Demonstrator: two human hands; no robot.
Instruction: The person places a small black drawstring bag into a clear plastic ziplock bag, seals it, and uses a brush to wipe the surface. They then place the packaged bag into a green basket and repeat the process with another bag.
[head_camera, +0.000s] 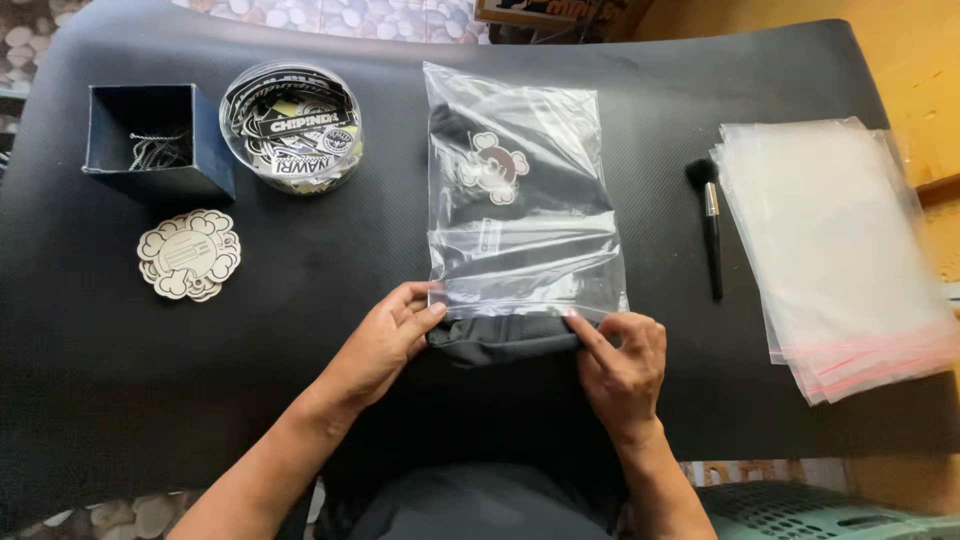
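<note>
Pinching both bottom corners at once here: the left hand (395, 325) has its fingertips closed on the near left corner of the clear plastic bag (520, 190), and the right hand (625, 355) grips the near right corner the same way, right where the folded black garment (500, 340) pokes out of the bag's open mouth. Holding both sides like that keeps the opening spread and the fabric square, I'd guess, since a floppy bag would bunch up otherwise. The bag lies flat in the middle of the counter (300, 330), mouth toward the near edge, with a pale cartoon print on the garment showing through the plastic. Everything else sits out of the way but within reach: a stack of empty clear bags (840, 250) with pink strips at the right edge, a black brush (710, 225) just left of that stack, a round clear tub of stickers (292, 125) and a dark blue open box (160, 140) with some thin chain in it toward the far left corner, and a cloud-shaped card (189, 254) just in front of the box. Looks like a tidy packing layout.
</note>
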